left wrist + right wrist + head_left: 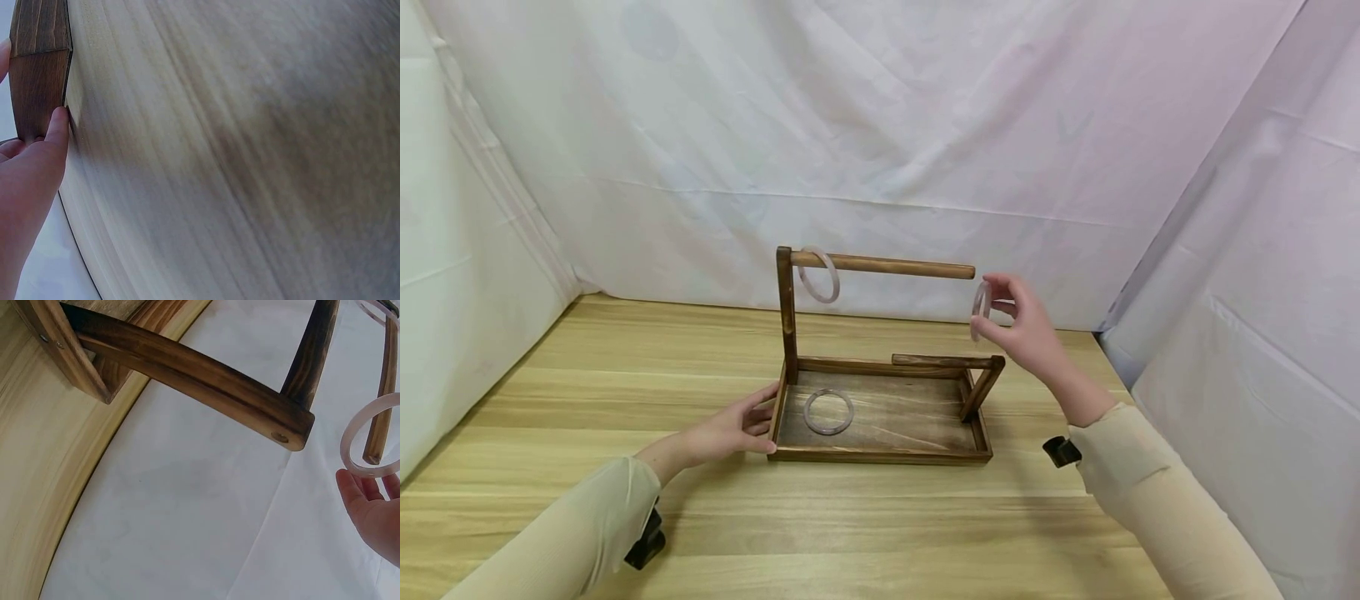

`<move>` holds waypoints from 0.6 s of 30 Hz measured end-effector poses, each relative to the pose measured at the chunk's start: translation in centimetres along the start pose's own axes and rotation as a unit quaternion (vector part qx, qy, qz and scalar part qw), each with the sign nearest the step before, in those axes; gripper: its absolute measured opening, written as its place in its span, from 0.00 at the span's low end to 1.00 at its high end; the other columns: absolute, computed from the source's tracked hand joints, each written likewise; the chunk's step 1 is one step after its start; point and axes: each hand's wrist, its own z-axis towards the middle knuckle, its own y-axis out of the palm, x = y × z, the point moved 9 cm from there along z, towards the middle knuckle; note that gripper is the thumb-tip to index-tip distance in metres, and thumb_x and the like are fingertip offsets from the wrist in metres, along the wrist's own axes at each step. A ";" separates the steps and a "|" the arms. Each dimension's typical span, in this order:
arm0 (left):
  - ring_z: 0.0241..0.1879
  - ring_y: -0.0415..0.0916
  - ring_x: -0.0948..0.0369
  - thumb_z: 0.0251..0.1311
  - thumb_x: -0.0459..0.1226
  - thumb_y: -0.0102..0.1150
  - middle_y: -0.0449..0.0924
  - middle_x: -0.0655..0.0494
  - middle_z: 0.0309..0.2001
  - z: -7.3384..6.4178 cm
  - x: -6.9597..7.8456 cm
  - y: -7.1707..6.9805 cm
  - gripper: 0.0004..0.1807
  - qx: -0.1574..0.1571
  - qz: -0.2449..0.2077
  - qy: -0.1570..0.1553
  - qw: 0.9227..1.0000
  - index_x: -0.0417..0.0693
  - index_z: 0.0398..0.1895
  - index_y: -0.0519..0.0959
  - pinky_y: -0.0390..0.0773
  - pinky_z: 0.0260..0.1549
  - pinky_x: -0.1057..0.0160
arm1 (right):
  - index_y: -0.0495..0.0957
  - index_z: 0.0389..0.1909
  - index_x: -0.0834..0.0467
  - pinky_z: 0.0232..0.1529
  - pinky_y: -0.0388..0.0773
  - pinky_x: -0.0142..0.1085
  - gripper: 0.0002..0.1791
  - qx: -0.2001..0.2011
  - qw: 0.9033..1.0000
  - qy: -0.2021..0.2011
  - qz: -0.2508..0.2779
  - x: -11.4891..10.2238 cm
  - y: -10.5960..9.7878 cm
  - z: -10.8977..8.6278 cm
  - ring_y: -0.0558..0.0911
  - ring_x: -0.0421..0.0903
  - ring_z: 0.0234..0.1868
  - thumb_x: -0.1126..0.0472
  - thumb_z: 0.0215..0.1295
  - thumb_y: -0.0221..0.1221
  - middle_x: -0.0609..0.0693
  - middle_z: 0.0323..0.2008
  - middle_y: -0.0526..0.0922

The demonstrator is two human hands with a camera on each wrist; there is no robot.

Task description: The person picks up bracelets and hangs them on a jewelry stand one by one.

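A dark wooden bangle stand (880, 456) has a shallow tray base and two horizontal bars at different heights. My left hand (730, 429) holds the tray's left end, thumb at the front corner and fingers along the side wall. My right hand (1026, 325) pinches a pale pinkish bangle (977, 312) upright, just off the free end of the upper bar (910, 267). In the right wrist view, that bar's tip overlaps the ring's opening. A second bangle (835, 287) hangs on the upper bar near its left post. A third bangle (828, 432) lies flat inside the tray.
The lower bar (940, 362) points left from a short post (982, 390) at the tray's right end. Beneath everything is a light wood-grain table (850, 533). White cloth (880, 125) hangs behind it and at both sides.
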 end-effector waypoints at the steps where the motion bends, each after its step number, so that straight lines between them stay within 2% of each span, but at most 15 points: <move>1: 0.68 0.47 0.33 0.53 0.36 0.65 0.40 0.24 0.69 0.0 0.0 0.0 0.57 -0.001 0.000 0.001 1.000 0.40 0.73 0.32 0.61 0.66 0.46 | 0.61 0.62 0.67 0.61 0.71 0.44 0.30 0.003 1.000 0.000 0.000 0.1 -0.1 0.1 0.69 0.55 0.56 0.67 0.61 0.59 0.63 0.54 0.68; 6: 0.68 0.46 0.33 0.53 0.37 0.65 0.40 0.24 0.69 -0.1 0.0 0.0 0.57 -0.002 0.001 0.001 1.000 0.40 0.74 0.32 0.61 0.66 0.46 | 0.60 0.63 0.68 0.63 0.69 0.51 0.30 0.008 1.000 0.003 0.003 0.4 -0.4 0.8 0.69 0.55 0.56 0.66 0.61 0.59 0.64 0.54 0.67; 13: 0.68 0.47 0.34 0.53 0.37 0.65 0.40 0.24 0.69 -0.1 0.1 0.0 0.57 0.002 0.002 -0.001 1.000 0.40 0.74 0.33 0.62 0.66 0.47 | 0.58 0.66 0.68 0.64 0.68 0.51 0.33 0.005 1.000 0.004 -0.001 0.4 -0.6 1.4 0.67 0.60 0.58 0.66 0.62 0.58 0.66 0.57 0.65; 18: 0.68 0.47 0.34 0.54 0.36 0.65 0.41 0.24 0.69 -0.1 0.0 0.0 0.56 0.004 0.005 -0.005 1.000 0.40 0.74 0.33 0.62 0.66 0.47 | 0.59 0.65 0.68 0.65 0.67 0.52 0.33 0.008 1.000 -0.004 -0.006 0.3 -0.7 1.8 0.67 0.59 0.58 0.66 0.61 0.59 0.66 0.58 0.64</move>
